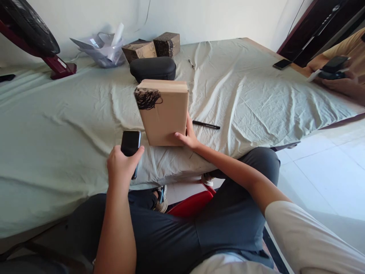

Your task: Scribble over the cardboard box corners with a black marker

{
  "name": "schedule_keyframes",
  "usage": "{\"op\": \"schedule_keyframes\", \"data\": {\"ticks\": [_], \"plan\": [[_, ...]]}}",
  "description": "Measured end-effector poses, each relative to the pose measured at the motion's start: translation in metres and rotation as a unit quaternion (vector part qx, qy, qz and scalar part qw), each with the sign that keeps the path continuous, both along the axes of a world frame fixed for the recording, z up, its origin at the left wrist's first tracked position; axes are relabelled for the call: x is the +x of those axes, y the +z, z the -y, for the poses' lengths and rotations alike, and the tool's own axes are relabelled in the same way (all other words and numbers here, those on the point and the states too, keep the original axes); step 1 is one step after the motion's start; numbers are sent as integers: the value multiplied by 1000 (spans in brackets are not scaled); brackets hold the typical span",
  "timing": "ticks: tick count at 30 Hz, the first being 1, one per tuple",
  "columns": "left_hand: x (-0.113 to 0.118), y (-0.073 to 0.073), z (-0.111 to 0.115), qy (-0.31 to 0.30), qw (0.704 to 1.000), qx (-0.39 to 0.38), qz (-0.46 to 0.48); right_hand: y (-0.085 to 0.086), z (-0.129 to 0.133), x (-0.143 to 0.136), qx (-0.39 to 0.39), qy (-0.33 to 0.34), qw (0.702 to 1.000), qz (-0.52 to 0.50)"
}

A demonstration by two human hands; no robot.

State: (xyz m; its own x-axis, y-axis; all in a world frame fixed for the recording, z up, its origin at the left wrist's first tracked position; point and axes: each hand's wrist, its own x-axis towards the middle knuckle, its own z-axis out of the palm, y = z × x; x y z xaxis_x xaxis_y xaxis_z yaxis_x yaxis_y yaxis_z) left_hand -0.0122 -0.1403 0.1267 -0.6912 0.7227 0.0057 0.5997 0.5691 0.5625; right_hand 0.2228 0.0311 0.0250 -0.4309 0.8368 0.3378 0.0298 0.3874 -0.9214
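My left hand (pixel 121 163) is closed around a black smartphone (pixel 131 142), held low over the near side of the cloth, left of the box. A brown cardboard box (pixel 167 120) with a dark printed pattern at its upper left corner stands in front of me, slightly tilted. At its lower right edge, my right hand (pixel 189 136) grips it, thumb on the near face and the other fingers mostly hidden behind the side. Just right of that hand lies a black pen (pixel 206 125). Behind the box is a black zip-type case (pixel 153 69).
Two patterned boxes (pixel 168 43) and a clear plastic basket (pixel 105 57) stand by the wall. A dark red fan (pixel 61 68) is at left. Another phone (pixel 282 64) lies far right, near another person's hands (pixel 342 82) holding a dark device. A wrinkled pale green cloth (pixel 71 140) covers the table.
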Motion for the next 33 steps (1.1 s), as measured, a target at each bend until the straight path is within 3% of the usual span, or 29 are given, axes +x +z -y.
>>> {"op": "schedule_keyframes", "data": {"ticks": [3,6,10,14,17,19,20,22,24,26,33], "plan": [[-8,-17,-9,13,995,-96,-22,9,10,2,-40,-49,995,-80],[-12,-33,-21,38,990,-135,-27,20,22,5,-92,-55,988,-109],[-16,-46,-42,65,989,-131,-38,35,35,13,-143,-42,979,-141],[-21,-48,-55,70,994,-73,-52,55,45,24,-240,-7,950,-200],[-23,-41,-58,-15,998,48,-45,74,51,34,-318,-5,925,-209],[-20,-32,-58,-133,980,149,-5,85,52,42,-355,20,913,-200],[-16,-28,-57,-195,962,192,19,90,52,45,-360,50,912,-192],[-5,-22,-52,-321,886,320,98,96,50,52,-338,125,917,-170],[6,-20,-43,-330,849,399,103,99,47,58,-298,179,927,-142],[15,-22,-31,-330,844,413,88,102,45,62,-260,189,940,-111],[21,-38,-7,-375,843,376,85,111,45,72,-127,61,989,-47]]}}
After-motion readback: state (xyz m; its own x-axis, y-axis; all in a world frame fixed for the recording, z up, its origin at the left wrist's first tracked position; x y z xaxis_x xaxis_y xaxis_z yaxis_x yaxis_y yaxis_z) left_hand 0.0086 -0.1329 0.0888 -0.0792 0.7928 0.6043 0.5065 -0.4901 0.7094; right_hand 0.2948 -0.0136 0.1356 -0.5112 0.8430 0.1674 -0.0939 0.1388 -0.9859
